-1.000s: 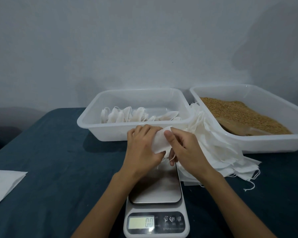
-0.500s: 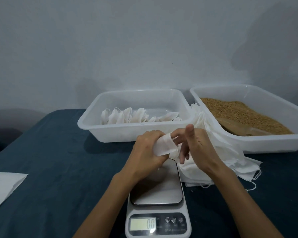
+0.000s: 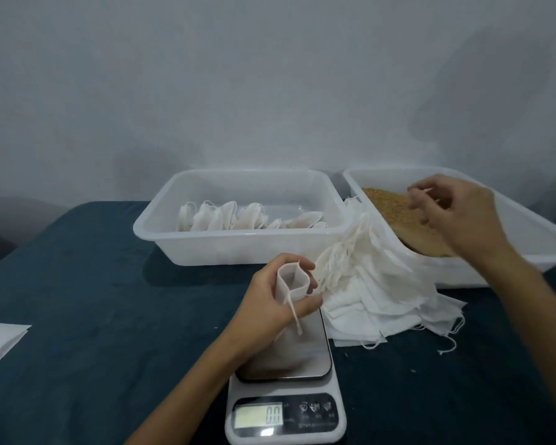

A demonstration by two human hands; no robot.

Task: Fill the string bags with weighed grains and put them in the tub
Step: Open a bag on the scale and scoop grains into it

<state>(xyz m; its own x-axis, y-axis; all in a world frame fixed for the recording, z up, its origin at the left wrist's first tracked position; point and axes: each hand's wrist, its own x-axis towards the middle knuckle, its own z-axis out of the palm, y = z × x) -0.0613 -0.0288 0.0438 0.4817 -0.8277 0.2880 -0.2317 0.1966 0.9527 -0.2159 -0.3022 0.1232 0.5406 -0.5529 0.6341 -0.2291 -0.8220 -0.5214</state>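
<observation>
String bag [image 3: 291,282] stood open-mouthed above the scale [image 3: 286,409], gripped by the left hand [image 3: 272,303].

The left hand's fingers and thumb were curled round the bag's neck, its drawstring dangling over the scale's steel plate, whose display read zero. Behind the scale sat the tub [image 3: 238,248] with filled bags [image 3: 225,216] lined up inside. Right of the scale lay a heap of empty bags [image 3: 376,297], leaning on the grain tub [image 3: 527,232]. The right hand [image 3: 453,213] hovered over the grains [image 3: 389,203], fingers loosely bent, holding nothing I could make out.
</observation>
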